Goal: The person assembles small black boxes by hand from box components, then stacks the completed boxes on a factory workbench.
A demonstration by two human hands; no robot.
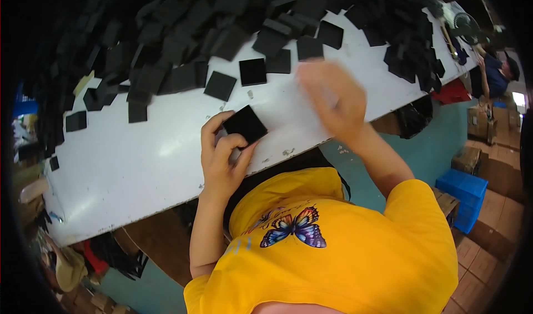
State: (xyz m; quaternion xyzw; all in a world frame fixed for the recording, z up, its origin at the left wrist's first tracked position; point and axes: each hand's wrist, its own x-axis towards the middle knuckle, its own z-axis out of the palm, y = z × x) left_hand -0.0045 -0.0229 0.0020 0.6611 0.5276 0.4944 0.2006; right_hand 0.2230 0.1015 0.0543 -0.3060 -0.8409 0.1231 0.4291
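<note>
Head view. Left hand (pixel 222 161) is pinching a black square piece (pixel 245 125) at its near corner, grip closed on it between thumb and fingers. The piece is lying flat just above the white worktop (pixel 139 164), near its front edge. It is turned diamond-wise, one corner pointing at the pile of black pieces (pixel 222 19); sides equal, no long axis. Right hand (pixel 333 100) is hovering blurred over the worktop, grip unreadable.

a long white table (pixel 139 169) runs from 8 o'clock to 2 o'clock, with pale glare on its top. below it lies a teal floor (pixel 438 142), with brown tiles (pixel 477 258) at 4 o'clock. a blue crate (pixel 465 189) sits at 4 o'clock, cardboard boxes (pixel 499 164) at 3 o'clock and a fan (pixel 463 22) at 2 o'clock.
</note>
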